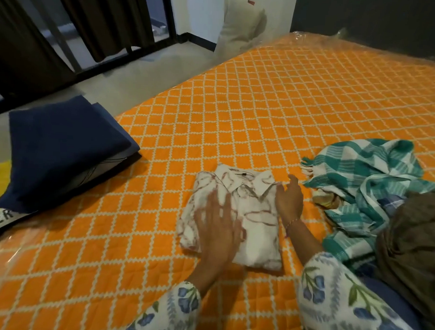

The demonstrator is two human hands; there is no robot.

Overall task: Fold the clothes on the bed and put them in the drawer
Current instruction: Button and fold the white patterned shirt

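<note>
A white shirt with dark red line print [256, 215] lies folded into a rectangle, collar up, on the orange quilted bed [262, 112]. My left hand [219, 229] lies flat on the shirt's left half with fingers spread and straight. Along the shirt's right edge my right hand [289, 199] stands on its side, fingers straight and touching the fabric. A teal and white checked cloth [368, 185] lies crumpled just right of the shirt, over other unfolded clothes.
A folded dark blue fabric [61, 147] sits on a box at the bed's left edge. A brown garment [416, 246] is heaped at the far right. Beyond the bed are grey floor, dark curtains and a white wall.
</note>
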